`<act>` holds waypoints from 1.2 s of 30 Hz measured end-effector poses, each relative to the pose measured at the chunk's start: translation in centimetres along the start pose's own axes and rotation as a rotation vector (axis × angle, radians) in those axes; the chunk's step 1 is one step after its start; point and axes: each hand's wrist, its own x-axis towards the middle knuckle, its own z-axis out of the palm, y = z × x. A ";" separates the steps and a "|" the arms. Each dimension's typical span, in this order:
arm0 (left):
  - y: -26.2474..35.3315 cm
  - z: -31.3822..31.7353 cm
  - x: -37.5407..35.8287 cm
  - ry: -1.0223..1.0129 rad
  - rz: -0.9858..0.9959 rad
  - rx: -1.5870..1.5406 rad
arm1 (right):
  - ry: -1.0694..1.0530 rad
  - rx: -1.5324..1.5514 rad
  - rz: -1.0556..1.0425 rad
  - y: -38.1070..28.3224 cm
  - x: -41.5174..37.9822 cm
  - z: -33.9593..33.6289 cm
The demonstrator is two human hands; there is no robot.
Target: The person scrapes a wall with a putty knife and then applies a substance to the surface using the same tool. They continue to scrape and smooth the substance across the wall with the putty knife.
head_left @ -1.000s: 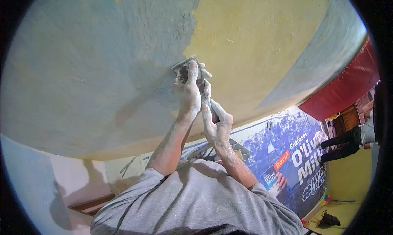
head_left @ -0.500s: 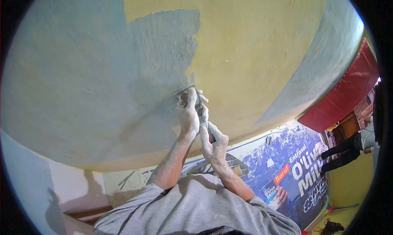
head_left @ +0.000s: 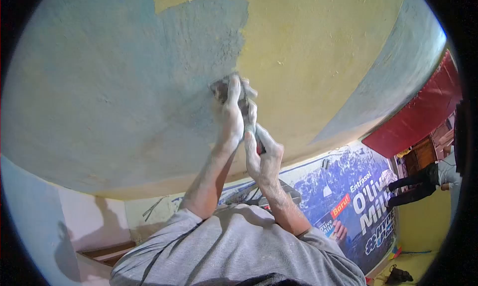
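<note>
The right grip (head_left: 266, 157) is closed around the near end of the scraper (head_left: 219, 90); the left grip (head_left: 232, 118) clasps its far, flat end.

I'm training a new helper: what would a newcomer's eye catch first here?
In the middle, the dusty left hand and right hand hold a dark tool against a large painted surface. At lower right, a blue banner reads "Milk", with a red panel up and right of it.

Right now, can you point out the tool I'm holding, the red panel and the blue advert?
Tool (head_left: 218, 90): head view, on its dark flat end.
Red panel (head_left: 420, 112): head view, middle of its red surface.
Blue advert (head_left: 353, 221): head view, on its blue printed surface.
</note>
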 end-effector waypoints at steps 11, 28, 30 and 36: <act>-0.2 -0.6 -1.2 0.043 -0.005 0.041 | -0.006 -0.056 -0.038 -0.4 -1.1 -0.4; 3.3 2.5 -0.7 -0.055 0.050 0.015 | -0.089 0.038 0.013 -4.0 1.4 -2.2; 1.7 0.8 -1.5 -0.005 -0.049 -0.088 | -0.230 0.177 0.081 -1.7 0.2 -3.1; -3.1 -5.2 -2.7 0.027 -0.115 0.040 | -0.198 0.362 0.222 5.0 -4.7 0.6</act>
